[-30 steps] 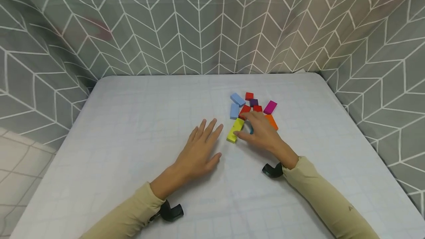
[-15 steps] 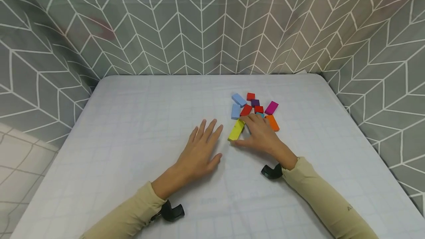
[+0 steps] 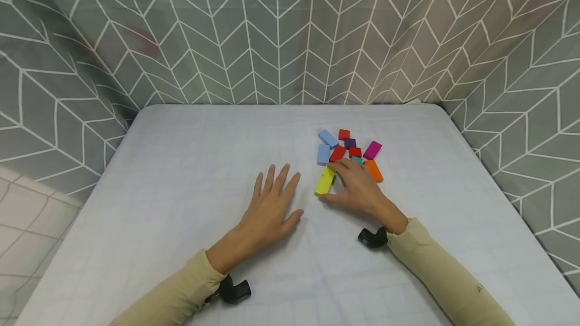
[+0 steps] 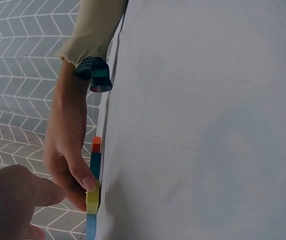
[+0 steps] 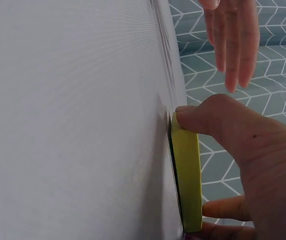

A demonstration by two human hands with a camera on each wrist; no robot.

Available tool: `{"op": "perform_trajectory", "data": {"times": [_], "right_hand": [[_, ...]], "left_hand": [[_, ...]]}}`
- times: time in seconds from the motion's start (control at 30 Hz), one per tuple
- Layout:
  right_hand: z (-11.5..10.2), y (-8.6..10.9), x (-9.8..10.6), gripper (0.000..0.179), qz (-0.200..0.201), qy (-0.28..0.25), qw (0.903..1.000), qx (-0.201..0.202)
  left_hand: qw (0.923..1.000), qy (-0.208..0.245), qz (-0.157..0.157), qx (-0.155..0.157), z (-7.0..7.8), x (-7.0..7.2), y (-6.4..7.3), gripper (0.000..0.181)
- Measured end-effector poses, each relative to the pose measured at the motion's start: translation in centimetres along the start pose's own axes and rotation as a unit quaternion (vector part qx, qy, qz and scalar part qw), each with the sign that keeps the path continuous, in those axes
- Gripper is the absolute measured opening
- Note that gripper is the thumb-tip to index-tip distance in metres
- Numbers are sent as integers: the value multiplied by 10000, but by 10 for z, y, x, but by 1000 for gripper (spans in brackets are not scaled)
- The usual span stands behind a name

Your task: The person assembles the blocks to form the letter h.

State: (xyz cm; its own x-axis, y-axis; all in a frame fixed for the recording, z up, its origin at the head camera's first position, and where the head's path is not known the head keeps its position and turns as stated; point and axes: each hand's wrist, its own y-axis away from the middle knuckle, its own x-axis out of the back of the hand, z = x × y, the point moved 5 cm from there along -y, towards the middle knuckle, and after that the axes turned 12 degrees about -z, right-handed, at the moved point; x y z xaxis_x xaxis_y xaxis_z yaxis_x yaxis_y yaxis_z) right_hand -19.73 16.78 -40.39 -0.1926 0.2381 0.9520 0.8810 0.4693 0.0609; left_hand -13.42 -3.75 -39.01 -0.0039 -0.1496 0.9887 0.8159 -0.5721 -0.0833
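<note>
In the head view, my right hand (image 3: 360,190) pinches a yellow rectangular block (image 3: 324,180) lengthwise, thumb at the near end and fingertips at the far end. The right wrist view shows the thumb pressed on one end of the yellow block (image 5: 187,175), which lies at the white surface. To the left, my left hand (image 3: 267,213) has its fingers spread and holds nothing. Just beyond the right hand's fingers sits a teal block (image 3: 357,159), partly hidden by them. An orange block (image 3: 373,170) lies close by on the right.
Behind the yellow block are two light blue blocks (image 3: 323,155), several red blocks (image 3: 337,153), a small purple block (image 3: 350,143) and a magenta block (image 3: 372,150). A white-covered table (image 3: 204,165) carries everything. A grey patterned curtain (image 3: 272,34) hangs along its far edge.
My right thumb has shifted from the yellow block's side to its near end, and the fingers have settled at its far end. My left hand stays almost still.
</note>
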Motion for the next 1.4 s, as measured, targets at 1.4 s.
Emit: {"op": "perform_trajectory", "data": {"times": [1.4], "right_hand": [[-65,21,8,74,174,-502,9898,1319]], "left_hand": [[9984,363,396,185,-19,8,33,71]]}}
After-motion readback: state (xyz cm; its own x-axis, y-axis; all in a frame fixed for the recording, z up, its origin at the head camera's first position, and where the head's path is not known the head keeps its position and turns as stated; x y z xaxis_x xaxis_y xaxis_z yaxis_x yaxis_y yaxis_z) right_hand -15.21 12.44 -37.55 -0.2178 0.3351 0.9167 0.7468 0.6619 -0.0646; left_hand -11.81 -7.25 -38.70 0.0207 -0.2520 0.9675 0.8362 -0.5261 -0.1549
